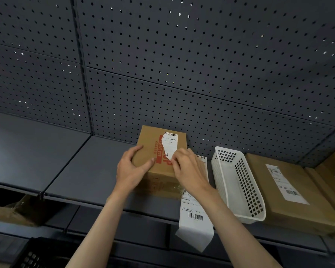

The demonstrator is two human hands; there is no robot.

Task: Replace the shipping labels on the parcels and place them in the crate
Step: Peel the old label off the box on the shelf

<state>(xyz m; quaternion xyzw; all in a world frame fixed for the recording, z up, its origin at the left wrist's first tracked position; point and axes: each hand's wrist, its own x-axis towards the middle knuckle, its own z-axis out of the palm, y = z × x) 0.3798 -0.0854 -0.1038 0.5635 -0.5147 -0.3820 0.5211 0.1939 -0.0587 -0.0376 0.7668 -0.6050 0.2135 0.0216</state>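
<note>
Left hand grips brown cardboard parcel; right hand pinches half-torn white shipping label. Risk: label shreds further, leaving residue, if pulled fast.

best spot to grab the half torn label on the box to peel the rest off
Pinch the torn label at its loose lower tip, where the right hand already is, and pull up toward the barcode end, which is still stuck. The left hand steadies the box.

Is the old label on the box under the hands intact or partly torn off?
Partly torn: the label has a ragged left edge, right hand pinching its lower end.
</note>
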